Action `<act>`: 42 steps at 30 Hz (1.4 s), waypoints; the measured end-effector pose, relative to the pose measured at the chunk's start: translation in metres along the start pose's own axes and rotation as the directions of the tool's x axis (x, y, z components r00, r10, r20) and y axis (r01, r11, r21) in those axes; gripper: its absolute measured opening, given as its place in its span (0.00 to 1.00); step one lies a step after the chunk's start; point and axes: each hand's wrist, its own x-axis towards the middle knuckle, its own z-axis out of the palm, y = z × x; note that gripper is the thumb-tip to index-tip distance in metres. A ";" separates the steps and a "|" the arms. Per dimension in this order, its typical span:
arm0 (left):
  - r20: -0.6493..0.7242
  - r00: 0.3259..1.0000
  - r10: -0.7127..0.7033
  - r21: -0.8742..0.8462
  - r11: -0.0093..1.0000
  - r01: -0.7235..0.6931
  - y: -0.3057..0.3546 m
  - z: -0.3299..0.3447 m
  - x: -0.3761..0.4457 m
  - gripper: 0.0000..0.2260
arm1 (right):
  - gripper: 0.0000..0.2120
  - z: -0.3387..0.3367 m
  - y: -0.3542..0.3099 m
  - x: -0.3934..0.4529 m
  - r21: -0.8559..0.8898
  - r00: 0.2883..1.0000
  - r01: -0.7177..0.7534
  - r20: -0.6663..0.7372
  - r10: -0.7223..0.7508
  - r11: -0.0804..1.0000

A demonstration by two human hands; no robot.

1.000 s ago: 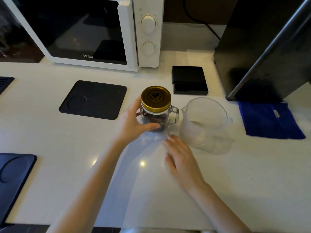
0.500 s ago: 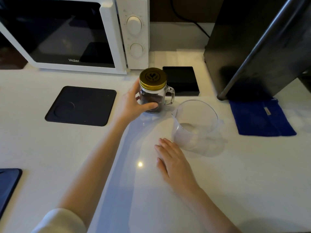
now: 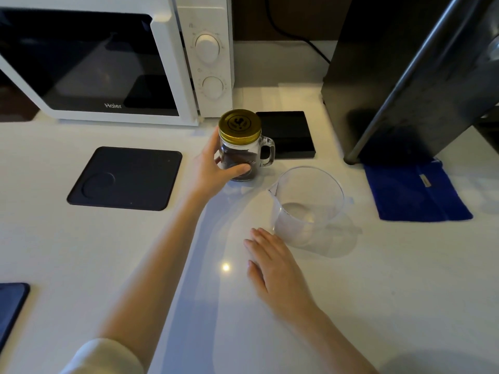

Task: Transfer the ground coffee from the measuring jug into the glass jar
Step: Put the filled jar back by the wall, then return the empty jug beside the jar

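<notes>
Here, seen from a head camera looking down at a white tabletop (image 3: 81, 252), every place is given relative to the glass jar.

Glass jar (image 3: 244, 160): stands upright on the tabletop, gold lid (image 3: 239, 126) screwed on, its glass handle pointing right.

Ground coffee (image 3: 237, 164): a dark mass fills the lower part of the jar. The task's coffee therefore appears to be inside the jar already.

Measuring jug (image 3: 307, 206): clear plastic, upright, to the right of the jar and nearer the viewer, close but not touching. It looks empty, spout turned toward the jar.

Left hand (image 3: 213, 168): grasping the jar from its left side, thumb across the front glass, fingers round the back.

Right hand (image 3: 275, 265): released, lying flat and relaxed on the tabletop, nearer the viewer than the jar, fingertips just beside the jug's base. It holds nothing.

Surroundings: a white microwave (image 3: 108, 63) behind and left of the jar; a small black box (image 3: 286, 136) just behind its handle; a black mat (image 3: 127, 179) to its left; a blue cloth (image 3: 413, 193) well to its right.

Stage, as a judgement: the pouring looks finished and the jar closed.

Risks: the one-handed side grip on smooth glass could slip if the jar is lifted, and a dropped jar may break. A lid only loosely turned could let coffee spill if the jar tips. The light, empty jug could be knocked over by the right hand, or by the jar's handle if it swings right.
</notes>
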 end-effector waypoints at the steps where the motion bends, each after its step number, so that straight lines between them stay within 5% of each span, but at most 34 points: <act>1: 0.001 1.000 -0.004 -0.005 1.000 0.004 0.002 0.000 -0.001 0.38 | 0.17 0.000 0.000 0.000 0.001 1.000 0.001 0.001 -0.001 1.000; 7: -0.025 0.988 -0.152 0.066 0.986 0.154 0.013 0.009 -0.022 0.44 | 0.17 0.000 0.001 0.000 0.017 1.000 -0.004 0.014 0.004 1.000; 12: -0.143 0.989 -0.035 0.208 0.976 0.065 -0.002 0.031 -0.092 0.26 | 0.12 -0.014 -0.004 -0.012 0.410 0.972 -0.157 -0.099 0.215 0.898; 17: 0.081 0.996 0.022 0.582 0.811 -0.065 -0.023 0.047 -0.131 0.30 | 0.09 -0.033 0.001 -0.031 0.443 0.900 -0.201 -0.269 0.343 0.874; 24: 0.097 0.995 -0.012 0.667 0.743 -0.056 -0.022 0.052 -0.134 0.32 | 0.05 -0.064 0.031 -0.043 0.456 0.769 -0.311 -0.394 0.503 0.834; 29: 0.092 0.996 -0.019 0.682 0.730 -0.049 -0.020 0.052 -0.135 0.32 | 0.11 -0.094 0.052 -0.011 0.749 0.648 -0.322 -0.272 0.712 0.580; 38: 0.083 0.996 -0.020 0.658 0.752 -0.040 -0.018 0.052 -0.136 0.32 | 0.16 -0.102 0.046 0.028 0.772 0.632 -0.392 -0.169 0.757 0.500; 42: 0.086 0.996 -0.026 0.657 0.753 -0.037 -0.017 0.052 -0.136 0.32 | 0.19 -0.105 0.043 0.037 0.839 0.586 -0.399 -0.076 0.807 0.369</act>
